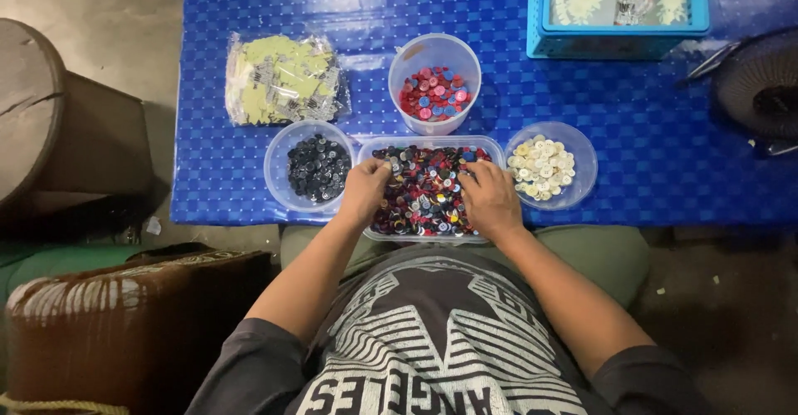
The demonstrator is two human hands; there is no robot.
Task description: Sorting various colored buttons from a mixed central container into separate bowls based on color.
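A person is sitting at a low tabletop (648, 157) covered in blue checked cloth, seen from above. Both hands are resting in a clear rectangular tray (432, 142) heaped with mixed buttons (426, 192) in red, blue, black and white, directly in front of the person's body. The left hand (366, 189) is lying at the tray's left side, its fingers curled down into the pile; whether they are pinching a button cannot be told. The right hand (492, 199) is lying at the right side, fingers bent into the buttons, grip also hidden.

Judging from the layout, picking works best with fingertips lifting one button at a time, keeping the heap spread thin so colours are showing.

A round bowl of dark buttons (317, 167) is sitting just left of the tray, a round bowl of cream buttons (544, 165) just right, and a clear cup of red and blue buttons (434, 92) behind it. A plastic bag of pale pieces (281, 79) is lying further left, and a turquoise basket (617, 39) is standing at the far right.
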